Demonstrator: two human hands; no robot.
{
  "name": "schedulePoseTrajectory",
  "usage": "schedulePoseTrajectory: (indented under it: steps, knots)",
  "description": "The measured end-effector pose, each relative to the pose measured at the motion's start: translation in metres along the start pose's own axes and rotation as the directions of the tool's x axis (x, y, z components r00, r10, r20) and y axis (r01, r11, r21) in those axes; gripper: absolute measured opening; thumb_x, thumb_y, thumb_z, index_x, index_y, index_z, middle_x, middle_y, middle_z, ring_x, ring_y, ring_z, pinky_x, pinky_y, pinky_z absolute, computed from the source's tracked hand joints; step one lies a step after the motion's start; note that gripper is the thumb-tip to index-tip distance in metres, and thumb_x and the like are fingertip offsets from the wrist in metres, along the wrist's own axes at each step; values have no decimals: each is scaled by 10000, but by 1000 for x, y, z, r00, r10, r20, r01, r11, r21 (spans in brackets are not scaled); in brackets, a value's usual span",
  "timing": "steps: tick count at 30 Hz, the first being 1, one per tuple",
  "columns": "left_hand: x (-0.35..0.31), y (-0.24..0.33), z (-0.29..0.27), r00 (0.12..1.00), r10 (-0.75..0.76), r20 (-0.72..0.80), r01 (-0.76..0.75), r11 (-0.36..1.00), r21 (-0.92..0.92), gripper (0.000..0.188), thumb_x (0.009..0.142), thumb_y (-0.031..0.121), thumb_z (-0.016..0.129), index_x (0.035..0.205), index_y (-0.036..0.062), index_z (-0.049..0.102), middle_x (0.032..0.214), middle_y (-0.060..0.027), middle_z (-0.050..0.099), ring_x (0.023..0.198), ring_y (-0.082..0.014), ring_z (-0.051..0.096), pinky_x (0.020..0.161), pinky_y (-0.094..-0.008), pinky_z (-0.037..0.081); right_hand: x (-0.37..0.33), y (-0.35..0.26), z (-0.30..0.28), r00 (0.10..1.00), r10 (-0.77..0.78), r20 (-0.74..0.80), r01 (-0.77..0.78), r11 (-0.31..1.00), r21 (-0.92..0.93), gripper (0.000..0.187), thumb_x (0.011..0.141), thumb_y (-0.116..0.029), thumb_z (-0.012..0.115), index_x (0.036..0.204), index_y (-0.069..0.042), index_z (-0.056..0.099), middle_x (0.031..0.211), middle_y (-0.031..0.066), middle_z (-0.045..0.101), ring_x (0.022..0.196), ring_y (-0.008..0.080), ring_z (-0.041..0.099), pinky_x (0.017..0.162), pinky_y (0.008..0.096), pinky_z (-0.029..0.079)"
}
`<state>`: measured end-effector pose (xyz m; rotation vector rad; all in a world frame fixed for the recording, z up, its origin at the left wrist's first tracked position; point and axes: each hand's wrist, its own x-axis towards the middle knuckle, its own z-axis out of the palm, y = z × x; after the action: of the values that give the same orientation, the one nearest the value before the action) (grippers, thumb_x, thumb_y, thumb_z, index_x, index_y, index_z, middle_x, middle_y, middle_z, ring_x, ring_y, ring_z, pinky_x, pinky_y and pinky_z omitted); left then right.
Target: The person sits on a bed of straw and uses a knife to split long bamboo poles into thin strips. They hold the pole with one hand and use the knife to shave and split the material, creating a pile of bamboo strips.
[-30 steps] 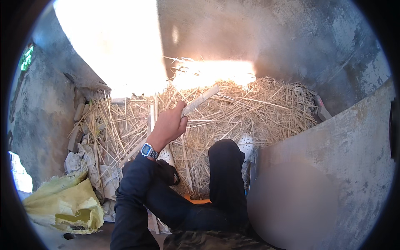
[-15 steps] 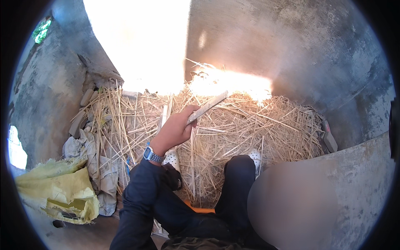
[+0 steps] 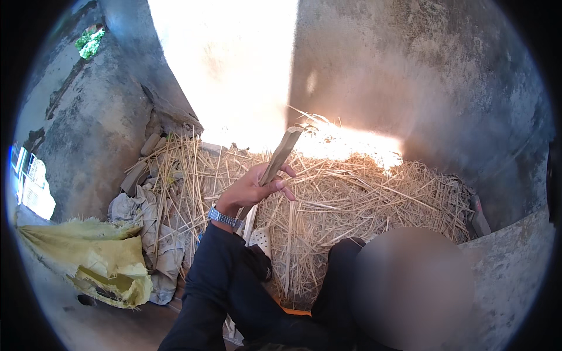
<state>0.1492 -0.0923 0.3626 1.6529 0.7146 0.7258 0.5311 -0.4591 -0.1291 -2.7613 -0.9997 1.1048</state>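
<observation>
Near left lies a yellow sack (image 3: 93, 266), contents hidden; beyond it the left hand (image 3: 252, 190) is clamped on a wooden stick (image 3: 280, 157), raised over the straw (image 3: 351, 199); right hand out of sight

The left hand (image 3: 253, 190), a metal watch (image 3: 225, 217) on its wrist, grips a flat wooden stick (image 3: 280, 157) tilted up over a heap of straw (image 3: 363, 205). The straw lies against grey concrete walls (image 3: 410, 76), with a yellow woven sack (image 3: 93, 263) at the left.
</observation>
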Motion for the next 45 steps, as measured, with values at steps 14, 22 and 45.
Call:
schedulePoseTrajectory:
  steps: [14,22,45]
  knots:
    - [0,21,18,995,102,-15,-99,988,119,177,952,221,568,967,46,554,741,-54,683,747,-116,651,730,-291,476,-136,-167,-243,697,-277,-662,709,409,575,131,822,-75,595,933,-6,584,783,16,519,746,135,502,715,286,437]
    - [-29,96,69,993,111,34,-116,973,197,115,919,82,593,854,-11,615,720,-69,667,687,-137,665,637,-275,521,-289,-363,-350,65,-686,-724,998,27,65,308,818,-115,692,1095,4,627,939,155,667,838,261,664,723,328,507]
    - [-49,144,28,941,-108,320,98,994,45,514,1016,448,360,1220,4,521,551,6,541,532,-86,561,519,-213,423,-241,-357,-423,-1,-668,-744,975,164,-148,447,846,-280,721,1153,24,609,960,59,660,625,37,500,587,185,413]
